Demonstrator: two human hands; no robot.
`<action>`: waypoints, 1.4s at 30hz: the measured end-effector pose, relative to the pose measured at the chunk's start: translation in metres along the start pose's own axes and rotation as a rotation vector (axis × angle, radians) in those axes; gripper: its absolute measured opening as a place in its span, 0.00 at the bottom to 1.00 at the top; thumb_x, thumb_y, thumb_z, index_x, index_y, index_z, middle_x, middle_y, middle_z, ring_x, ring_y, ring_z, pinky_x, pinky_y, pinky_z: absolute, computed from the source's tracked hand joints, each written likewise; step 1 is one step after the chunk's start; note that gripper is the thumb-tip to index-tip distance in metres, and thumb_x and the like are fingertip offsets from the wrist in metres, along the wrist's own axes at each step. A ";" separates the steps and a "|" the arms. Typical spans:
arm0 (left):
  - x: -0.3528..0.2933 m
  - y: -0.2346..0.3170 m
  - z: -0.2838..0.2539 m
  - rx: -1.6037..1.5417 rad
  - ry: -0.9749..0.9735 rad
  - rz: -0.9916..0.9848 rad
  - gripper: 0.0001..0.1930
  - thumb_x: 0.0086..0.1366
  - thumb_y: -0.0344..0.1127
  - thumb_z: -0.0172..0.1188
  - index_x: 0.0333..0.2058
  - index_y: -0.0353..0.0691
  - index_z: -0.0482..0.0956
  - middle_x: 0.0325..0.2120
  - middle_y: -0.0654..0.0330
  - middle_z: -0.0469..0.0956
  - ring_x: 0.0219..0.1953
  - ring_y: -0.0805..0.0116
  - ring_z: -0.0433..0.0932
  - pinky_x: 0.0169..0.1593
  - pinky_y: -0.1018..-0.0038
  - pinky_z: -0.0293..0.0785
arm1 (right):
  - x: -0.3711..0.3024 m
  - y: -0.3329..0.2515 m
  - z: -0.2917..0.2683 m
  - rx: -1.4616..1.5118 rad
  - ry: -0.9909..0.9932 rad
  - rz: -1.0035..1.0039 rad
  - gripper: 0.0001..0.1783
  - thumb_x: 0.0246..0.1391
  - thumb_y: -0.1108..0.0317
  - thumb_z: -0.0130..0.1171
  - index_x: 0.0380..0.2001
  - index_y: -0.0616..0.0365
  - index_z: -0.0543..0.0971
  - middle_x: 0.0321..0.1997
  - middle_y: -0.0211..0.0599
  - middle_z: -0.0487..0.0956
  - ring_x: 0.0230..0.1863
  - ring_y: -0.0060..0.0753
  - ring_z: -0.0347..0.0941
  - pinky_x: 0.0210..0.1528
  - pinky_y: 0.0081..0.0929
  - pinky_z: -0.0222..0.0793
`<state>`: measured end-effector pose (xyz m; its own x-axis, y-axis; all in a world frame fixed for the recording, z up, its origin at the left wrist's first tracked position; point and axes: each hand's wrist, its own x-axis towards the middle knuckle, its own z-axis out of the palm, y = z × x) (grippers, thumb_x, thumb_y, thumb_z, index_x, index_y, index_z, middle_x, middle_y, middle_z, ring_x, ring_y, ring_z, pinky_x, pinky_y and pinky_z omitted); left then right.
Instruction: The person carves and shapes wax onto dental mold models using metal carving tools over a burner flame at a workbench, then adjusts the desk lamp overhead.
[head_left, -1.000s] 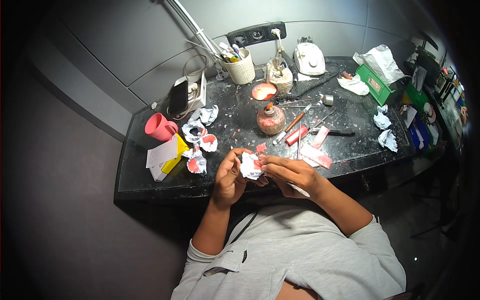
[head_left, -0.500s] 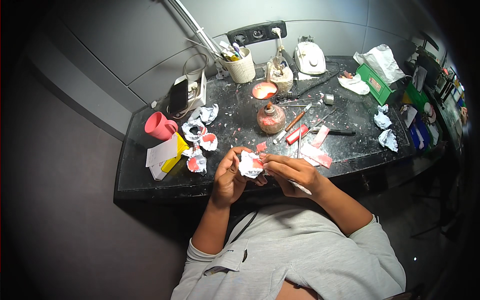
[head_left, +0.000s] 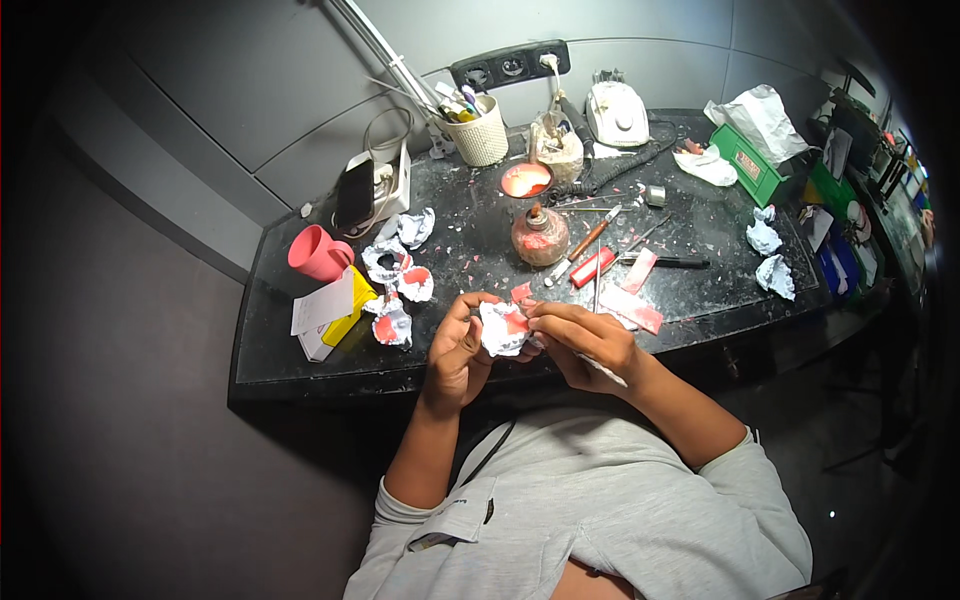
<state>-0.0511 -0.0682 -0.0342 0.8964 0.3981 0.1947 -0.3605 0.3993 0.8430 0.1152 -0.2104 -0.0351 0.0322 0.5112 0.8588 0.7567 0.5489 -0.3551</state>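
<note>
Along the black worktop [head_left: 268, 350], against a grey panelled wall [head_left: 230, 60], I see a pink mug [head_left: 312, 255] first, then a dark phone [head_left: 354, 195] and a cluster of white rough-edged lumps [head_left: 414, 230]. At the near edge the left hand [head_left: 453, 355] curls half closed around a white piece with a pink patch [head_left: 496, 330]. Beyond it stands a round spirit burner [head_left: 540, 240]. The right hand [head_left: 597, 342], fingers bunched, meets the piece's right side, a slim pale tool [head_left: 610, 374] jutting below. Farther right lie pink sheets [head_left: 633, 308] and a green box [head_left: 748, 168].
</note>
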 end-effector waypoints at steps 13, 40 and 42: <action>0.000 -0.006 -0.005 0.018 -0.008 0.049 0.21 0.77 0.42 0.51 0.59 0.33 0.61 0.51 0.50 0.76 0.52 0.59 0.81 0.56 0.58 0.81 | -0.006 0.007 0.000 -0.064 -0.051 -0.025 0.21 0.50 0.76 0.66 0.50 0.65 0.78 0.54 0.49 0.81 0.45 0.46 0.85 0.41 0.34 0.85; 0.006 0.002 -0.013 -0.170 -0.056 -0.041 0.29 0.80 0.50 0.39 0.67 0.31 0.59 0.45 0.38 0.80 0.41 0.49 0.85 0.41 0.62 0.84 | 0.001 0.000 -0.004 0.040 0.209 0.146 0.07 0.71 0.76 0.48 0.45 0.68 0.74 0.45 0.55 0.83 0.46 0.42 0.84 0.46 0.32 0.83; 0.007 0.002 -0.013 -0.174 -0.025 -0.042 0.30 0.80 0.48 0.41 0.69 0.31 0.57 0.46 0.38 0.80 0.42 0.49 0.85 0.41 0.62 0.84 | -0.002 0.004 -0.001 0.082 0.232 0.172 0.08 0.72 0.74 0.46 0.46 0.68 0.72 0.46 0.55 0.82 0.46 0.42 0.84 0.46 0.32 0.84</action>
<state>-0.0493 -0.0540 -0.0372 0.9172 0.3578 0.1754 -0.3595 0.5533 0.7514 0.1190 -0.2098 -0.0375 0.3110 0.4417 0.8416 0.6719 0.5240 -0.5233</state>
